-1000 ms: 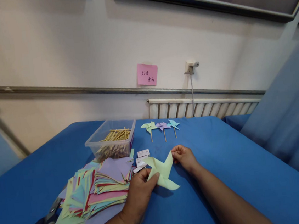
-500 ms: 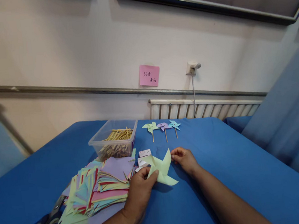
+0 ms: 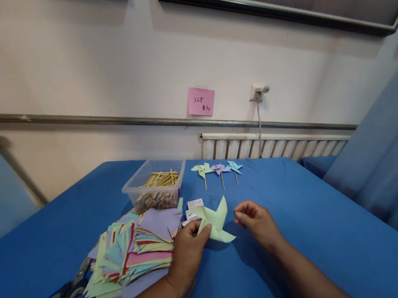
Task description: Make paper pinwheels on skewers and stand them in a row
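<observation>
A pale green paper pinwheel (image 3: 216, 219), its blades spread, is pinched by my left hand (image 3: 190, 244) between thumb and fingers at its left side. My right hand (image 3: 254, 219) hovers just to the right of it, apart from the paper. Thumb and forefinger there are pressed together; whatever they hold, if anything, is too small to make out. Beside my left wrist lies a thick stack of coloured paper squares (image 3: 139, 257), several with cut corners. Two small white boxes (image 3: 195, 204) sit behind the pinwheel, partly covered by it.
Behind the stack stands a clear plastic box (image 3: 132, 190) of thin wooden sticks (image 3: 159, 179). Three finished pinwheels on sticks, green (image 3: 203, 169), purple (image 3: 220, 168) and blue (image 3: 234, 166), lie at the back. Large scissors (image 3: 68, 293) rest at the left on the blue tablecloth (image 3: 321, 231).
My right hand has drawn back from the pinwheel's blade, moving right and slightly down. My left hand keeps its hold on the pinwheel. The view has shifted slightly.
</observation>
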